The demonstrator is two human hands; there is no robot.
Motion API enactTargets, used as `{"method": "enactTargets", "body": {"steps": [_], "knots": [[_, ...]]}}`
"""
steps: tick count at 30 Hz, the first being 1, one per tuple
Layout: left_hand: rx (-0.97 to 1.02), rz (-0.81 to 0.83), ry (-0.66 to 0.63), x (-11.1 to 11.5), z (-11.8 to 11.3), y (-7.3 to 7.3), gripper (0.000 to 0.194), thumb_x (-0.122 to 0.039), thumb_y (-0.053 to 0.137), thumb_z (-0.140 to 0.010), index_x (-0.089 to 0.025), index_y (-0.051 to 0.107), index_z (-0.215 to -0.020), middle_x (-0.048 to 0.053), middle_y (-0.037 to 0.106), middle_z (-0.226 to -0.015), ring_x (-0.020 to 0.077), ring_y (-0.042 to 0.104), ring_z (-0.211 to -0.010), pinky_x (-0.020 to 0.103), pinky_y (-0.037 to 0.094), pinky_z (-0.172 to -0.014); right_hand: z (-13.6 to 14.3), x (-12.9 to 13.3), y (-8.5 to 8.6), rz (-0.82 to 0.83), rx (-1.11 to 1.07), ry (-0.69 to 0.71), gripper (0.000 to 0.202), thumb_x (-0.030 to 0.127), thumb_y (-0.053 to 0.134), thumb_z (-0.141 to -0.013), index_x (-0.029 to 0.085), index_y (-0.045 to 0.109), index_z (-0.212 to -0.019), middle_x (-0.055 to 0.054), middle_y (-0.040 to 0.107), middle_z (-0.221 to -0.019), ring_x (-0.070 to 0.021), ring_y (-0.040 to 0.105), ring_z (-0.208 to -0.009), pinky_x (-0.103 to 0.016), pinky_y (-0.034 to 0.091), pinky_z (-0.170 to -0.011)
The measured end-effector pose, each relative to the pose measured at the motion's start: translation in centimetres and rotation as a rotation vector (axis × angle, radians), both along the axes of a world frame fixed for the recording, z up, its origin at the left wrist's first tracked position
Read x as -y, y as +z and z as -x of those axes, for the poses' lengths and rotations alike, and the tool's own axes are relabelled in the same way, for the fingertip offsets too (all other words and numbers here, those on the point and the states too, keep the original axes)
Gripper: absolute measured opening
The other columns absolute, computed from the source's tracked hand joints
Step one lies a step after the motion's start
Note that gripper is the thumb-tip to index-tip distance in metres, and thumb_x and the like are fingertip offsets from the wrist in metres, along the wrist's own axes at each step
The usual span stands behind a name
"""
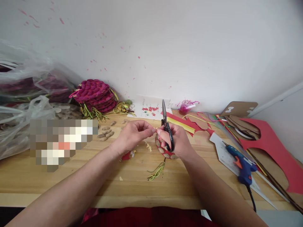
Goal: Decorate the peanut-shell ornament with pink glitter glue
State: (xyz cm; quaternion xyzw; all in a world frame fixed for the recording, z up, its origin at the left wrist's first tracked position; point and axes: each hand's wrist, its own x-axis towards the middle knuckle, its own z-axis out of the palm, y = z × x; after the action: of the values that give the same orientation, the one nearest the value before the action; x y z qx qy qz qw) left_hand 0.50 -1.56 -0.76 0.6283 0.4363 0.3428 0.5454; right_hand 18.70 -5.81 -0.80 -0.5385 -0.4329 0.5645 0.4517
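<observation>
On our wooden table [132,189], the tasselled red disc [163,150] lay beneath our right hand [179,141], which held black-handled scissors [168,127]; our left hand [133,135] pinched a tiny unclear piece [156,128], so blades best pointed away.

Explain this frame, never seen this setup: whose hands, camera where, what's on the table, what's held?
No robot: these are one person's bare hands, seen by a camera on their head, looking forward and down. The right hand holds scissors, blades up. Its fingertips meet those of the left hand; anything pinched there is too small to name. Partly hidden behind the right hand is a red disc with a green tassel. The table also bears nuts, a purple stack and a glue gun. One patch is pixelated.
</observation>
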Motion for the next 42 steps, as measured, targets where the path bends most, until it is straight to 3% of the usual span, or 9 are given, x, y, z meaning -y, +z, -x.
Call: {"method": "enactTargets", "body": {"steps": [12,18,24,33,42], "knots": [[0.098,0.077,-0.021,-0.1,0.1,-0.1,0.04,-0.06,0.073,-0.081,-0.019,0.075,-0.082,0.006,0.075,-0.082,0.0195,0.066,-0.077,0.032,0.049,-0.073,-0.2,0.0,0.4,0.007,-0.01,0.029,0.032,0.04,0.083,-0.071,0.021,0.059,-0.081,0.007,0.056,-0.047,-0.0111,0.05,-0.031,-0.02,0.036,-0.026],[-0.033,0.011,-0.054,-0.3,0.6,0.2,0.031,-0.05,0.077,-0.079,-0.02,0.077,-0.085,0.005,0.074,-0.08,0.0179,0.062,-0.071,0.031,0.045,-0.068,-0.3,0.0,0.4,0.06,0.049,0.069,0.032,0.041,0.082,-0.072,0.023,0.059,-0.085,0.008,0.056,-0.046,-0.0139,0.052,-0.033,-0.02,0.034,-0.025],[-0.031,0.074,-0.081,-0.3,0.7,0.6,0.027,-0.047,0.079,-0.076,-0.021,0.076,-0.078,0.005,0.074,-0.077,0.0177,0.061,-0.068,0.031,0.045,-0.065,-0.3,-0.1,0.4,0.048,0.026,0.066,0.034,0.041,0.085,-0.069,0.022,0.06,-0.084,0.007,0.058,-0.051,-0.0115,0.05,-0.032,-0.021,0.034,-0.024],[0.448,0.288,0.14,-0.6,0.5,0.6,0.032,-0.041,0.091,-0.065,-0.018,0.073,-0.079,0.003,0.074,-0.083,0.0162,0.068,-0.082,0.029,0.051,-0.076,-0.7,0.0,-0.3,0.037,-0.04,0.164,0.038,0.051,0.083,-0.074,0.021,0.061,-0.076,0.008,0.05,-0.048,-0.0084,0.044,-0.033,-0.02,0.035,-0.029],[0.525,0.281,0.233,-1.2,1.2,1.2,0.035,-0.042,0.092,-0.066,-0.016,0.073,-0.08,0.004,0.074,-0.084,0.0145,0.068,-0.081,0.028,0.05,-0.077,-1.4,0.4,0.2,0.071,0.072,0.301,0.043,0.053,0.084,-0.071,0.019,0.058,-0.07,0.007,0.048,-0.049,-0.0068,0.042,-0.037,-0.019,0.032,-0.034]]}}
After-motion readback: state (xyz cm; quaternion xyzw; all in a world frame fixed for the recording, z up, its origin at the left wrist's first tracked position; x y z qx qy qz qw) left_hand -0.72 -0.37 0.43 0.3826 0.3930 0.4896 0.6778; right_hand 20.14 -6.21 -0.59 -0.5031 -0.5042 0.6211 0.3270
